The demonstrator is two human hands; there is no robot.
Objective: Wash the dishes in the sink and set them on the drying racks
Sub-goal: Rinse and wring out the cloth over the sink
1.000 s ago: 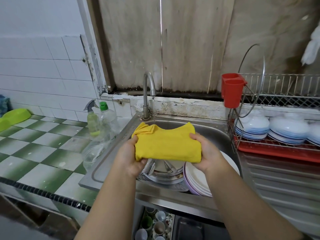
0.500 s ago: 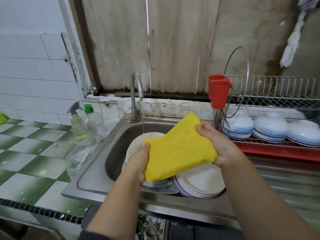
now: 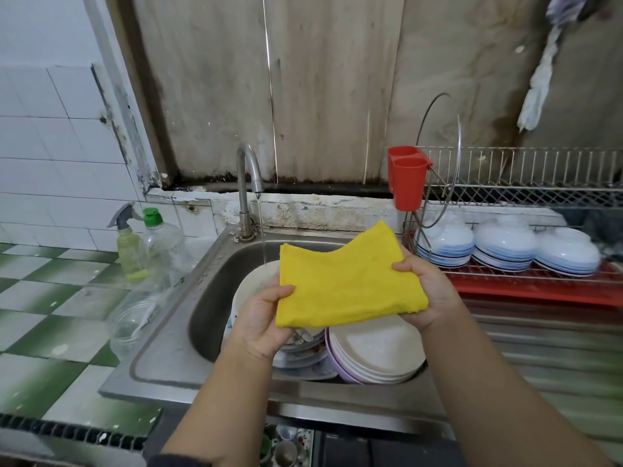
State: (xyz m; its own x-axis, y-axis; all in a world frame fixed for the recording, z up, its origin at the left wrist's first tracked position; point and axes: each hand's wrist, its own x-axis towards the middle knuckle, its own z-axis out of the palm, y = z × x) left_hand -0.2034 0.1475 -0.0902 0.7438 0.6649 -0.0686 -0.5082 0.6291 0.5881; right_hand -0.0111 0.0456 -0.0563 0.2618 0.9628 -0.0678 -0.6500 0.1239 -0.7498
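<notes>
- The tiled surface (image 3: 50,298) with green and white squares fills the left side.
- On it, just left of the sink, stand a spray bottle (image 3: 127,244) with pale green liquid and a clear bottle (image 3: 161,244) with a green cap, touching or nearly so; a clear glass bowl (image 3: 129,326) lies nearer.
- The steel sink (image 3: 168,365) sits in the middle; the tap (image 3: 247,183) at its far edge runs a thin stream of water onto a pale plate (image 3: 256,281) leaning in the basin.
- The left hand (image 3: 266,318) pinches the lower left corner of a folded yellow cloth (image 3: 347,284), thumb on top.
- The cloth is held above the sink, over the dishes.
- Below it lies a stack of cream plates (image 3: 374,355) at the right of the basin, with more dishes and cutlery beside it.
- The right hand (image 3: 428,291) grips the cloth's right edge, fingers curled over it.
- At far right, a wire drying rack (image 3: 539,193) on a red tray (image 3: 539,291) carries 3 stacks of upturned white bowls (image 3: 502,244); a red cutlery holder (image 3: 406,176) hangs at its left end.
</notes>
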